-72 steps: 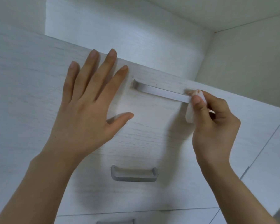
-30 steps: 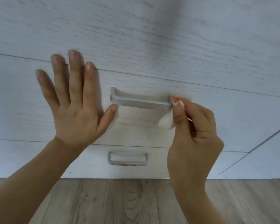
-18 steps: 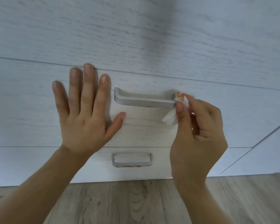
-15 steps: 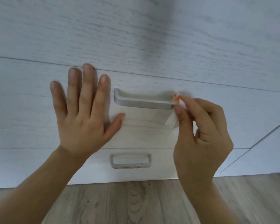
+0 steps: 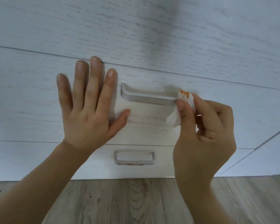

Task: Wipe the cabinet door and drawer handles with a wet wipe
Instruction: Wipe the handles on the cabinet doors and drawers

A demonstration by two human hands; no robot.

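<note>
Left hand [image 5: 87, 110] flat and wide open on the drawer front [image 5: 31, 94], holding nothing, just beside the long handle [image 5: 149, 98]. Right hand [image 5: 204, 138] pinched tight on the wet wipe [image 5: 183, 97], pressed on the right end of that handle. Looks like step 1 of 2: next, probably down to the small handle [image 5: 134, 158], orange marks there.

bg: whitewashed wood-grain cabinet fronts [image 5: 168, 38] | floor [image 5: 120, 202]: grey-brown wood planks
</note>
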